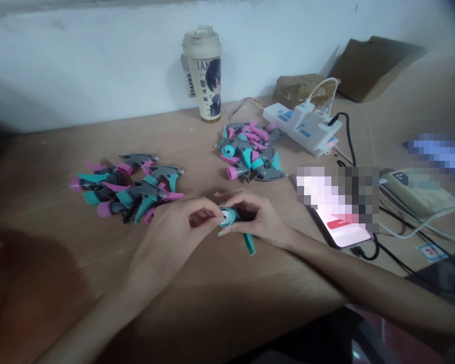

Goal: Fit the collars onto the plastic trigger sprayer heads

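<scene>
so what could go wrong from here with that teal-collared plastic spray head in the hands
The small white round disc at the mouth of the teal-collared plastic spray head in the right hand might slip and drop.
The left hand is close beside a loose heap of grey, pink and teal plastic spray heads, and could knock some aside.
The bare right forearm lies near the black cable at the lit phone, and might snag it.
</scene>
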`<state>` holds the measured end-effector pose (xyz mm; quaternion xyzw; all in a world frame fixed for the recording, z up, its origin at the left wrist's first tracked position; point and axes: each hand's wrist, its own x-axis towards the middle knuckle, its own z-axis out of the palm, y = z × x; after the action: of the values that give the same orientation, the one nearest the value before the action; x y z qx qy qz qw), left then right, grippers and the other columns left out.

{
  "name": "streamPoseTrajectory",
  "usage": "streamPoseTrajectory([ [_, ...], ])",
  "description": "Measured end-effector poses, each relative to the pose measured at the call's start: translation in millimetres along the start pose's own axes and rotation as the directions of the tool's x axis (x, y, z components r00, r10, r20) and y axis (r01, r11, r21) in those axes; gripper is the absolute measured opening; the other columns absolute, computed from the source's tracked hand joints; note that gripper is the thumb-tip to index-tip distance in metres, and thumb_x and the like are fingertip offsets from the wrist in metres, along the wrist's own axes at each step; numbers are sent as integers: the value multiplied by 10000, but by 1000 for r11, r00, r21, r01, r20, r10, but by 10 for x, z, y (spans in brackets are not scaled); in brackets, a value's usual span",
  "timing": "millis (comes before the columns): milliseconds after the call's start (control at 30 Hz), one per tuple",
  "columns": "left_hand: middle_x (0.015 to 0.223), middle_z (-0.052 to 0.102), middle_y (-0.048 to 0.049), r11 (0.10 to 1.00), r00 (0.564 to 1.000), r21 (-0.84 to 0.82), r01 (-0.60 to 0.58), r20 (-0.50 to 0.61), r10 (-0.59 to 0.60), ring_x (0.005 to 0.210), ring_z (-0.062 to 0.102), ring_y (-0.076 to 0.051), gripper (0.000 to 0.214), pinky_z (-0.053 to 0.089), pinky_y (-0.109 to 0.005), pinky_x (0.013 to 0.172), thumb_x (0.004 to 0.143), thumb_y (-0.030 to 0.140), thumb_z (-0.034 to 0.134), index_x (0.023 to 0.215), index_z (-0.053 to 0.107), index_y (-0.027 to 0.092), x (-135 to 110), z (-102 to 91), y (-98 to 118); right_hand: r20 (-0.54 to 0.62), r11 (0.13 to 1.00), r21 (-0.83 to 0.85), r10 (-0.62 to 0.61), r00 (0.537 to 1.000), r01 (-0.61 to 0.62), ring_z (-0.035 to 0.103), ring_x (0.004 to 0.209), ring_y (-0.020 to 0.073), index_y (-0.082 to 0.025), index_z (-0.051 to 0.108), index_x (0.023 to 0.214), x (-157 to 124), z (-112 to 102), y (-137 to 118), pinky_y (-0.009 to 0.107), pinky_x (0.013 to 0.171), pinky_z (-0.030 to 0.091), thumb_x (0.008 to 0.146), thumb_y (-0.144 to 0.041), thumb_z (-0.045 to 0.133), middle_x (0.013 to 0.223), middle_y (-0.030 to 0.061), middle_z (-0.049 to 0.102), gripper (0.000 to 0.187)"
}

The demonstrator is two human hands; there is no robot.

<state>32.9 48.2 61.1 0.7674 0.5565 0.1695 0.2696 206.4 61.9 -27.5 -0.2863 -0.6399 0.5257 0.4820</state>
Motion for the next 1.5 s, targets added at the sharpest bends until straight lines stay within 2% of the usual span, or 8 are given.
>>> streamPoseTrajectory([
  [100,762,672,23,995,998,92,-24,-50,29,634,601,-134,105,460,-242,618,792,264,571,757,664,231,-20,28,-1,-2,1000,0,9,1000,-9,586,1076,195,-213,595,901,-1,6,-14,389,929,491,598,-225,794,1107,60,604,363],
  [233,783,659,13,989,997,144,-46,-59,55,667,600,-147,99,451,-258,634,791,280,575,781,666,243,-30,57,-6,-1,1000,-14,13,1000,-13,592,1055,189,-223,595,899,-1,8,-20,385,917,498,603,-240,792,1047,42,617,356],
  [567,862,642,4,963,993,266,-46,-95,74,792,587,-183,94,430,-293,689,807,254,563,765,646,241,-58,92,31,4,999,-51,7,1000,-6,599,1038,184,-230,599,917,1,5,-5,385,915,497,628,-278,778,1102,48,607,344],
  [767,893,632,-4,945,981,317,-77,-147,129,848,587,-194,74,432,-297,708,813,272,572,797,638,241,-83,128,32,12,997,-77,-7,1000,8,590,1059,186,-238,602,937,-9,3,13,388,929,487,643,-277,769,1138,48,601,341],
  [1033,861,653,-12,922,990,383,-54,-103,101,866,599,-203,143,441,-289,702,826,284,554,738,651,226,-105,135,28,-5,994,-111,-15,1000,14,583,1084,196,-245,613,960,-22,15,19,401,955,471,656,-313,761,1131,49,610,345],
  [1267,903,653,-13,900,981,431,-61,-142,134,831,604,-194,162,433,-283,654,848,328,532,775,643,234,-113,150,9,-25,994,-106,-10,1000,7,582,1087,193,-253,617,967,-31,30,6,400,957,476,658,-317,759,1124,44,615,346],
  [1500,859,646,-16,920,992,390,-40,-97,85,793,598,-190,200,403,-286,632,860,305,499,744,637,219,-91,167,15,-38,986,-163,-47,998,41,580,1092,199,-246,614,979,-34,7,4,396,951,481,672,-291,752,1102,47,620,340],
])
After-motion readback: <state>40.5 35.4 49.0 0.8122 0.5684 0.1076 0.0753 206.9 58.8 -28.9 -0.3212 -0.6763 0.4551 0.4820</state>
